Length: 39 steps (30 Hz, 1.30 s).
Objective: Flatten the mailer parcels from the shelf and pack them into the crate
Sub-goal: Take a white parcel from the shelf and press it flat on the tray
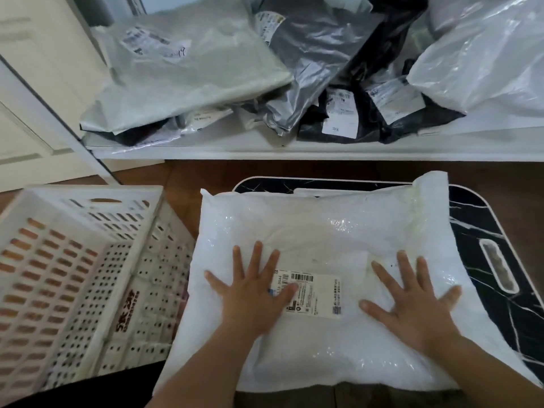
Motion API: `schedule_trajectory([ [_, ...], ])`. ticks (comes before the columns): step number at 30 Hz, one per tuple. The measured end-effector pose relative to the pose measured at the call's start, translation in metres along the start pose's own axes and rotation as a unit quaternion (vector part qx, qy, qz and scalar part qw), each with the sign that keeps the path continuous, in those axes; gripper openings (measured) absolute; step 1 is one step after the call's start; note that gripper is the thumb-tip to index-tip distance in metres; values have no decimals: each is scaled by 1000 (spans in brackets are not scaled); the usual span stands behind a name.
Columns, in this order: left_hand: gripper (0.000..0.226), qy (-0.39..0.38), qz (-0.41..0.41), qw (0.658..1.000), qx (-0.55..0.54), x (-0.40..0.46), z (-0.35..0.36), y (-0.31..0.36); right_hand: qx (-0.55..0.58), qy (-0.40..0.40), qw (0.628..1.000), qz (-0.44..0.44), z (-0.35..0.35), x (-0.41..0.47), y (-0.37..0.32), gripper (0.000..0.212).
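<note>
A large white mailer parcel [323,231] with a printed label [316,293] lies on a black marble-patterned tray table [482,219] right in front of me. My left hand [253,293] presses flat on its left half, fingers spread, thumb on the label. My right hand [412,298] presses flat on its right half, fingers spread too. To the left on the floor stands a white perforated plastic crate [82,260], with nothing visible inside. Above, a white shelf [294,150] holds several mailer parcels: a grey-white one [191,78], a silver one [312,54], black ones [338,113] and a white one [485,60].
A cream panelled door [38,83] stands at the left behind the crate. Brown wooden floor [188,184] shows between crate, shelf and table. The table has a slot handle [497,265] near its right edge.
</note>
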State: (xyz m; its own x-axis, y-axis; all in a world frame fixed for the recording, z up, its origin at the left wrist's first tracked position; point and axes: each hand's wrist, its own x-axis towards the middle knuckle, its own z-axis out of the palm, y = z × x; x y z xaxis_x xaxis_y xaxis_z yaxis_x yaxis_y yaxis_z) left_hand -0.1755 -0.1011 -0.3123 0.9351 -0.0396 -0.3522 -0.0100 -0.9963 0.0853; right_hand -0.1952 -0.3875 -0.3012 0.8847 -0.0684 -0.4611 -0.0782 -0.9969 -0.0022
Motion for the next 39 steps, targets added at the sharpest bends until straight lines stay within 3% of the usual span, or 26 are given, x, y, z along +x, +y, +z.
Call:
schedule_trajectory([
  [2, 81, 6, -2, 1000, -6, 1, 1, 0, 20, 46, 999, -9, 0, -2, -16, 105],
  [4, 81, 21, 5, 1000, -8, 4, 2, 0, 33, 116, 991, -65, -2, 1, -40, 97],
  [9, 73, 87, 35, 995, -26, 27, -9, 9, -23, 202, 961, -186, -22, 42, -96, 81],
  [14, 61, 139, 53, 989, -23, 57, -3, 18, -49, 175, 970, -161, -23, 75, -92, 79],
  [31, 59, 92, 62, 994, -8, 65, 9, 17, -12, 146, 978, -150, -15, 85, -87, 84],
  [39, 65, 85, 40, 996, -4, 61, 4, 18, -25, 137, 966, -216, 19, -3, -68, 108],
])
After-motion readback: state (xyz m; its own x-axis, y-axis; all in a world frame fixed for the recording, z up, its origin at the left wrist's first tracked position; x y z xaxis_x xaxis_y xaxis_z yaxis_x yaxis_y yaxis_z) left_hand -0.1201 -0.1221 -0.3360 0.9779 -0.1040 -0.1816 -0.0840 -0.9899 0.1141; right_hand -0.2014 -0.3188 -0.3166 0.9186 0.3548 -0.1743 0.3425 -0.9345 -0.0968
